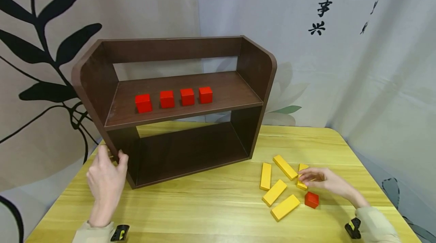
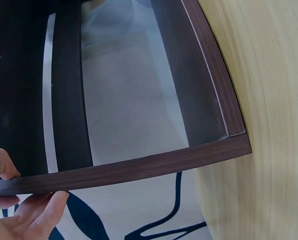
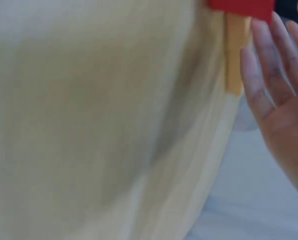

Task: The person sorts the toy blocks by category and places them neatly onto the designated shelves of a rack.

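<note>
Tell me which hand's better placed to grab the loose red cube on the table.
Right. The right hand rests on a yellow block just beside the red cube, while the left hand grips the shelf's left edge, far across the table.

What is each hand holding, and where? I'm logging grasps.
Left hand grips the shelf by its left side panel's front edge. Right hand only touches a yellow block.

Left hand (image 2: 19,210) on shelf edge (image 2: 139,167)
</note>
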`<move>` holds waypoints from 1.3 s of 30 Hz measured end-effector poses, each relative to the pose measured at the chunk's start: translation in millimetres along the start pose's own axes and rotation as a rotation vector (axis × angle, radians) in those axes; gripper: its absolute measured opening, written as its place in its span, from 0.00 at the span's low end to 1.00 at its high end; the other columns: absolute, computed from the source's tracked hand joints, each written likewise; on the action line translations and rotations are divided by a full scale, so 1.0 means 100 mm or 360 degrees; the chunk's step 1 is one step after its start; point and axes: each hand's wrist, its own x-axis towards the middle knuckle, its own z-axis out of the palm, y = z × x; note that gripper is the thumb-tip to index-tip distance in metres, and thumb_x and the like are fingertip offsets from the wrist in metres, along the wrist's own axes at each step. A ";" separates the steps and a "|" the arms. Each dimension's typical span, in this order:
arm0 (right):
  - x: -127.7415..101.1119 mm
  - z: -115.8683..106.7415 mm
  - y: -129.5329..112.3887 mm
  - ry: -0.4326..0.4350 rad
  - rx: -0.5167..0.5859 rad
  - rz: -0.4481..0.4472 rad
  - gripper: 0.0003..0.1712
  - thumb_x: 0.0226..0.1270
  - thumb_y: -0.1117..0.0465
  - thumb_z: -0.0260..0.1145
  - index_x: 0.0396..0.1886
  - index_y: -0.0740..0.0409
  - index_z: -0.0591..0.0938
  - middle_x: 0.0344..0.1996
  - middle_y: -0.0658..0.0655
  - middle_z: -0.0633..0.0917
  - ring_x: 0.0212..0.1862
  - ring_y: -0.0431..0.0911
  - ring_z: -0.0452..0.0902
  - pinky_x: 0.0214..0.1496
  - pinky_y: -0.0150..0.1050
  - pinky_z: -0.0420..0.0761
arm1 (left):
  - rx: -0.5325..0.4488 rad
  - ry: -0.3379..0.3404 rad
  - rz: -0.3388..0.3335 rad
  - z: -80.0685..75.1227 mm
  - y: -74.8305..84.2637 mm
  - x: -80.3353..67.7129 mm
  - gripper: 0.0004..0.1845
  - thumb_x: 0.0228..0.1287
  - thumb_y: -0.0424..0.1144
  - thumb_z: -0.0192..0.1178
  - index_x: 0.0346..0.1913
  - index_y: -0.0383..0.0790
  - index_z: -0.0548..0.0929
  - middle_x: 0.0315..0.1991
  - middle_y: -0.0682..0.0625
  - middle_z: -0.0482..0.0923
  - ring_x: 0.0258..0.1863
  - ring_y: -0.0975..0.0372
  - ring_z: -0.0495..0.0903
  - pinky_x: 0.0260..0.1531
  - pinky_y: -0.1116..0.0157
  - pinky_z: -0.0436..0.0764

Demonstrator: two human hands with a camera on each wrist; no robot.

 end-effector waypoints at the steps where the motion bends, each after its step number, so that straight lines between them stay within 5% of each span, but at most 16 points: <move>1: -0.03 -0.01 0.03 -0.0014 0.0024 0.0027 0.23 0.69 0.67 0.57 0.59 0.78 0.69 0.48 0.71 0.81 0.49 0.35 0.80 0.47 0.30 0.80 | 0.0002 0.0000 0.0002 0.00 0.00 0.00 0.08 0.56 0.30 0.58 0.34 0.27 0.71 0.19 0.34 0.74 0.09 0.48 0.68 0.11 0.66 0.58; 7: -0.18 -0.05 0.16 -0.0122 0.0116 0.0126 0.20 0.68 0.66 0.57 0.54 0.76 0.73 0.46 0.64 0.84 0.46 0.34 0.80 0.47 0.30 0.80 | -0.0002 -0.0010 0.0011 0.00 0.01 0.01 0.08 0.56 0.30 0.58 0.34 0.27 0.71 0.19 0.34 0.74 0.10 0.48 0.69 0.11 0.65 0.59; 17: -0.22 -0.08 0.23 -0.0440 0.0444 -0.0002 0.19 0.67 0.73 0.55 0.55 0.83 0.69 0.48 0.52 0.85 0.48 0.37 0.81 0.47 0.32 0.81 | 0.0004 -0.0003 0.0011 0.01 0.01 0.02 0.08 0.56 0.30 0.58 0.34 0.27 0.71 0.19 0.34 0.73 0.10 0.47 0.69 0.10 0.62 0.60; 30: -0.17 -0.03 0.21 -0.0329 0.0340 0.0017 0.16 0.68 0.72 0.54 0.52 0.78 0.71 0.46 0.50 0.84 0.46 0.37 0.80 0.47 0.31 0.79 | 0.0007 -0.0008 0.0009 0.00 0.01 0.02 0.08 0.56 0.30 0.58 0.34 0.27 0.71 0.19 0.34 0.75 0.09 0.48 0.69 0.11 0.67 0.58; 39: -0.19 -0.03 0.24 -0.0489 0.0382 -0.0076 0.26 0.61 0.74 0.59 0.59 0.78 0.65 0.55 0.52 0.81 0.53 0.37 0.78 0.51 0.35 0.80 | 0.0009 -0.0014 -0.0002 -0.01 0.01 0.01 0.08 0.56 0.30 0.58 0.34 0.27 0.71 0.19 0.34 0.74 0.10 0.47 0.70 0.11 0.65 0.59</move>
